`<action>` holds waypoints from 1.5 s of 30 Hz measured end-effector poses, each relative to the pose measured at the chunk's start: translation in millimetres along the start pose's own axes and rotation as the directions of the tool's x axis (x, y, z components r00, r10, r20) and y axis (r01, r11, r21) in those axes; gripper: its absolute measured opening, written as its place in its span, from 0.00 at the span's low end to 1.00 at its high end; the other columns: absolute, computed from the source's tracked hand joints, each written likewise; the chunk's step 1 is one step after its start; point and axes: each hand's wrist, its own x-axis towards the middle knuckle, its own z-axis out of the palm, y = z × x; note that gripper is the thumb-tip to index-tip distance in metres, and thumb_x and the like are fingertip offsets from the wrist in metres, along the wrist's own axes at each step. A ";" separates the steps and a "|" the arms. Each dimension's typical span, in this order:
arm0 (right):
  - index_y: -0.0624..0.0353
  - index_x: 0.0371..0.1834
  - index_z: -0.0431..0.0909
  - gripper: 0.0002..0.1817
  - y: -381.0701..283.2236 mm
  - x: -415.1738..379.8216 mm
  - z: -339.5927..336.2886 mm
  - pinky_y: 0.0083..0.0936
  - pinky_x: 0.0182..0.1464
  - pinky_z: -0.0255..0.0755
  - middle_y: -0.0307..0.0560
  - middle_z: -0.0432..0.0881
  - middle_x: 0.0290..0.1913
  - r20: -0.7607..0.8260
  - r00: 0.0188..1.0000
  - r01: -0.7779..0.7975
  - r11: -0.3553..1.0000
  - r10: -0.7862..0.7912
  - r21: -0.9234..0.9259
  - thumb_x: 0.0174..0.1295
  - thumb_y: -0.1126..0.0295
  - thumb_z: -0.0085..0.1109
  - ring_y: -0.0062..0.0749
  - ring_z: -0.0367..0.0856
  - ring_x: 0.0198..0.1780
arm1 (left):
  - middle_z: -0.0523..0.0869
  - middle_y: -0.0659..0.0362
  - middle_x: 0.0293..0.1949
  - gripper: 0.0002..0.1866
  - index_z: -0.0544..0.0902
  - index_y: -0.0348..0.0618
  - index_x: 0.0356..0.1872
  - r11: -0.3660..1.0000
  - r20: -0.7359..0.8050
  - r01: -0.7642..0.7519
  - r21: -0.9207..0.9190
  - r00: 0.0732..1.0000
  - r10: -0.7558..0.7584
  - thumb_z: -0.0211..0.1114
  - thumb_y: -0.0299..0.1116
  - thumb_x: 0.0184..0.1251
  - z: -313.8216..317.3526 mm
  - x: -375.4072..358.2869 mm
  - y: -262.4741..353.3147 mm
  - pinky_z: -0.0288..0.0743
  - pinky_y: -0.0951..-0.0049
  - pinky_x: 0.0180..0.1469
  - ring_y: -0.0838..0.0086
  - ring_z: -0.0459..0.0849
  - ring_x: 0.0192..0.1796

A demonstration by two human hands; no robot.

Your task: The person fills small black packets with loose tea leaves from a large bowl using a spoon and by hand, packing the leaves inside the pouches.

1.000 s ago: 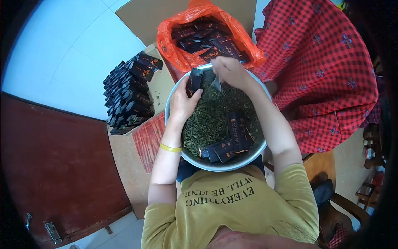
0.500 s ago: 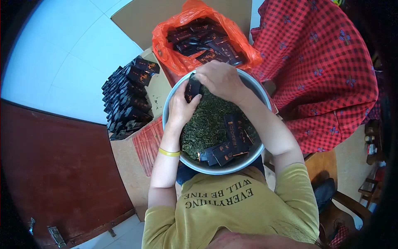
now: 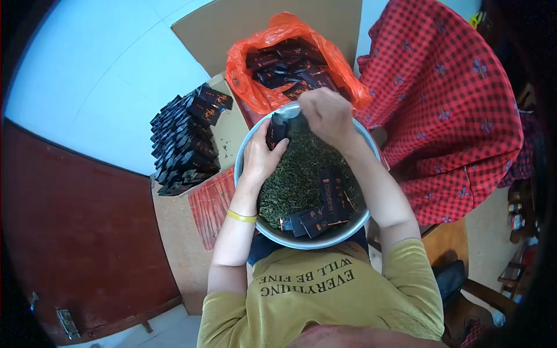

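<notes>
An upright black tea packet point(image 3: 277, 131) is gripped between the thumb and fingers of my left hand point(image 3: 261, 153), at the far left inside of a metal basin point(image 3: 246, 138). Close beside it, my right hand point(image 3: 329, 118) is closed and turned with its back to me. A shiny silvery scoop point(image 3: 290, 110) reaches from its fingers to the packet's top; its exact shape is partly hidden. Dark green dried tea leaves point(image 3: 293, 174) fill the basin below both hands. Several flat black packets point(image 3: 329, 197) lie on the leaves at the near right.
Behind the basin stands an orange plastic bag point(image 3: 239, 69) holding many black packets. To the left, rows of packets point(image 3: 185, 142) are stacked on cardboard point(image 3: 229, 124). A red checked cloth point(image 3: 447, 116) drapes at the right. A dark red door-like panel point(image 3: 75, 226) is at the left.
My right hand has moved slightly right, away from the packet's mouth, exposing the silvery scoop. My left hand keeps hold of the packet. The whole view has shifted a little.
</notes>
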 end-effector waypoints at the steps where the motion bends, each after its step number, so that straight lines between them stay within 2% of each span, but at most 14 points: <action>1: 0.54 0.34 0.80 0.06 2.0 0.9 -4.9 0.37 0.40 0.75 0.46 0.82 0.32 0.008 0.988 -0.155 0.988 0.155 0.021 0.66 0.66 0.57 0.41 0.82 0.38 | 0.83 0.40 0.52 0.35 0.71 0.35 0.65 1.000 -0.016 0.013 -0.018 1.000 -0.014 0.75 0.34 0.55 1.3 0.0 -0.2 0.76 0.58 0.58 0.49 0.83 0.56; 3: 0.54 0.35 0.81 0.06 8.2 -0.8 -6.9 0.38 0.41 0.75 0.47 0.82 0.31 0.025 0.953 -0.302 0.952 0.301 0.045 0.66 0.66 0.57 0.41 0.82 0.38 | 0.85 0.42 0.49 0.34 0.72 0.35 0.63 0.999 -0.094 -0.006 -0.048 0.996 0.001 0.75 0.33 0.56 2.8 0.6 3.3 0.78 0.60 0.56 0.52 0.85 0.52; 4: 0.55 0.35 0.81 0.07 14.8 -5.0 -2.2 0.39 0.42 0.75 0.48 0.82 0.32 0.286 0.901 -0.357 0.933 0.328 0.055 0.65 0.65 0.58 0.42 0.83 0.39 | 0.85 0.42 0.49 0.34 0.72 0.35 0.63 0.999 -0.100 -0.005 -0.046 0.995 0.001 0.75 0.33 0.56 3.2 0.7 3.4 0.78 0.60 0.56 0.52 0.85 0.52; 6: 0.55 0.36 0.82 0.08 22.3 -10.1 5.1 0.40 0.45 0.75 0.50 0.83 0.33 0.727 0.616 -0.465 0.885 0.304 0.024 0.64 0.63 0.58 0.43 0.83 0.41 | 0.86 0.45 0.47 0.33 0.72 0.35 0.63 0.989 -0.174 -0.010 -0.147 0.985 -0.016 0.75 0.32 0.56 3.3 2.2 5.2 0.79 0.62 0.54 0.57 0.86 0.50; 7: 0.56 0.43 0.81 0.13 18.9 -16.2 4.7 0.41 0.50 0.74 0.53 0.84 0.40 0.808 0.509 -0.483 0.875 0.297 -0.017 0.62 0.61 0.61 0.46 0.83 0.47 | 0.86 0.46 0.47 0.32 0.73 0.36 0.62 0.980 -0.207 -0.017 -0.198 0.978 -0.025 0.75 0.32 0.56 2.4 3.4 7.7 0.79 0.64 0.53 0.59 0.87 0.49; 8: 0.56 0.43 0.81 0.13 16.5 -19.8 6.7 0.41 0.50 0.74 0.53 0.84 0.40 0.805 0.512 -0.485 0.874 0.301 -0.018 0.62 0.61 0.61 0.46 0.83 0.47 | 0.86 0.46 0.47 0.32 0.73 0.36 0.62 0.980 -0.204 -0.021 -0.197 0.979 -0.020 0.75 0.32 0.56 1.3 3.3 10.1 0.79 0.64 0.53 0.59 0.87 0.49; 11: 0.58 0.51 0.79 0.19 8.1 -20.9 19.0 0.41 0.53 0.73 0.55 0.83 0.47 0.438 0.894 -0.235 0.934 0.100 0.268 0.60 0.60 0.63 0.49 0.81 0.53 | 0.87 0.51 0.44 0.32 0.73 0.36 0.62 0.990 -0.215 -0.014 -0.141 0.977 -0.017 0.76 0.31 0.56 -2.1 -1.0 17.9 0.80 0.68 0.50 0.67 0.87 0.45; 21: 0.60 0.49 0.77 0.22 -2.0 -10.5 8.2 0.43 0.54 0.74 0.60 0.84 0.44 0.595 0.769 -0.402 0.901 0.236 0.161 0.55 0.59 0.66 0.55 0.82 0.50 | 0.87 0.54 0.41 0.23 0.78 0.35 0.56 0.930 -0.040 -0.028 -0.366 0.999 0.014 0.74 0.28 0.59 2.6 -1.7 7.9 0.80 0.75 0.43 0.75 0.86 0.39; 24: 0.62 0.51 0.78 0.24 7.8 -8.4 -1.9 0.38 0.43 0.75 0.57 0.84 0.40 0.724 0.642 -0.505 0.849 0.251 0.154 0.56 0.60 0.68 0.45 0.84 0.41 | 0.87 0.55 0.39 0.21 0.79 0.34 0.54 0.925 -0.030 -0.091 -0.369 0.996 0.087 0.73 0.27 0.61 0.5 -4.0 11.6 0.80 0.77 0.42 0.76 0.86 0.37; 28: 0.63 0.54 0.77 0.25 18.9 -15.9 7.4 0.34 0.42 0.76 0.55 0.85 0.38 0.740 0.658 -0.395 0.900 0.138 0.183 0.55 0.62 0.68 0.38 0.84 0.40 | 0.86 0.57 0.36 0.21 0.78 0.34 0.55 0.971 0.032 -0.115 -0.210 0.992 0.125 0.72 0.26 0.62 1.8 -1.9 8.5 0.80 0.77 0.42 0.77 0.85 0.36; 31: 0.61 0.54 0.77 0.26 22.0 -13.8 0.8 0.38 0.49 0.76 0.57 0.85 0.44 0.721 0.676 -0.459 0.852 0.152 0.251 0.54 0.61 0.69 0.46 0.84 0.47 | 0.84 0.58 0.35 0.20 0.78 0.34 0.55 0.883 -0.017 -0.074 -0.464 0.997 0.075 0.71 0.24 0.62 9.6 -1.4 2.0 0.80 0.76 0.43 0.77 0.84 0.37; 36: 0.60 0.55 0.76 0.27 14.7 -1.8 -12.5 0.38 0.54 0.76 0.57 0.84 0.48 0.801 0.553 -0.528 0.841 0.231 0.122 0.53 0.62 0.70 0.48 0.84 0.51 | 0.86 0.56 0.37 0.18 0.79 0.35 0.54 0.951 0.045 -0.087 -0.298 0.993 0.105 0.70 0.24 0.63 0.1 -3.5 8.0 0.80 0.75 0.45 0.76 0.85 0.40; 40: 0.60 0.54 0.75 0.25 14.4 -6.1 -10.7 0.37 0.54 0.76 0.57 0.83 0.48 0.685 0.722 -0.398 0.868 0.097 0.297 0.53 0.65 0.69 0.46 0.84 0.50 | 0.87 0.56 0.37 0.15 0.81 0.35 0.51 0.959 0.060 -0.101 -0.264 0.991 0.121 0.69 0.25 0.64 0.2 -3.8 6.8 0.81 0.74 0.45 0.76 0.85 0.39; 45: 0.61 0.54 0.74 0.23 -1.4 -1.5 -21.8 0.30 0.52 0.76 0.52 0.82 0.49 0.619 0.767 -0.466 0.810 0.170 0.356 0.54 0.72 0.67 0.38 0.83 0.52 | 0.87 0.55 0.34 0.11 0.82 0.36 0.47 0.967 0.078 -0.120 -0.227 0.987 0.140 0.69 0.26 0.64 0.5 -4.7 5.5 0.80 0.72 0.44 0.73 0.86 0.37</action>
